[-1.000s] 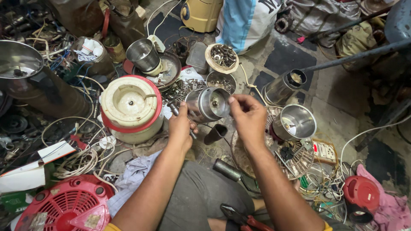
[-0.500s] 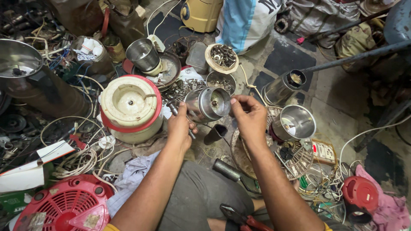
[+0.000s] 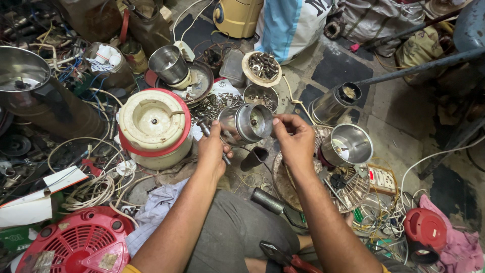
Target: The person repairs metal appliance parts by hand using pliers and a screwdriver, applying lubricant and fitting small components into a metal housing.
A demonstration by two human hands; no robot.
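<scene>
Left hand (image 3: 212, 151) and right hand (image 3: 295, 141) both clasp the steel jar (image 3: 247, 123) (clutter crowds every side)

I sit on a bare concrete floor (image 3: 399, 126), grey and stained, with dark mats (image 3: 338, 71) laid over part of it ahead of me. Clutter rings me on every side. A yellow canister (image 3: 237, 17) stands at the far edge beside a blue and white sack (image 3: 288, 25). Tangled wires (image 3: 86, 187) lie to my left near a red fan cover (image 3: 76, 242). A dark metal bar (image 3: 419, 63) slants across on my right. The light is dim and even.
</scene>
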